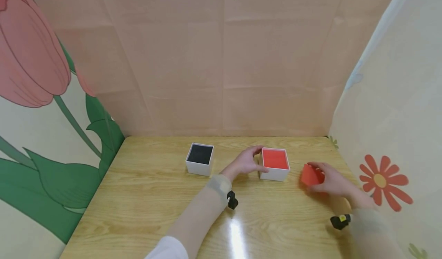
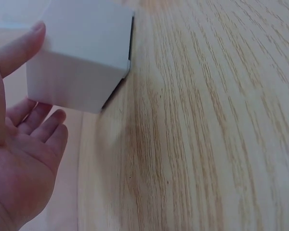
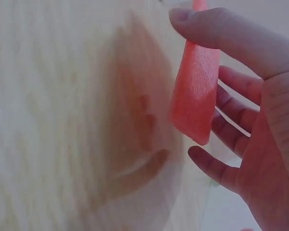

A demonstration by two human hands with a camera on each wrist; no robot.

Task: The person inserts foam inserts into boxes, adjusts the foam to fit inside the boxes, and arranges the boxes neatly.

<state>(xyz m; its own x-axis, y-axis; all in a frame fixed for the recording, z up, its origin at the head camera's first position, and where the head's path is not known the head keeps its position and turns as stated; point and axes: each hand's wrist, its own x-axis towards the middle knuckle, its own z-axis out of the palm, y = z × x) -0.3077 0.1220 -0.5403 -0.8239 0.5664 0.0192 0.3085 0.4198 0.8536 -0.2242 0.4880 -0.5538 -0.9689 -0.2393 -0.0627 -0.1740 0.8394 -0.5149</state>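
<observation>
A white square box with a red top face (image 1: 275, 159) stands on the table to the right of the middle. My left hand (image 1: 246, 161) holds its left side, thumb at the front and fingers behind. In the left wrist view the thumb lies against the box's white wall (image 2: 79, 79) and the fingertips reach its far side. To the right, my right hand (image 1: 332, 180) pinches a red square piece (image 1: 311, 175), tilted and raised off the table. In the right wrist view the red piece (image 3: 196, 91) shows a narrow side between thumb and fingers.
Another white square box with a black top face (image 1: 200, 154) stands left of the left hand. The wooden table (image 1: 138, 197) ends at a pinkish cloth backdrop (image 1: 221, 78), with flower-printed sheets (image 1: 383, 98) at both sides.
</observation>
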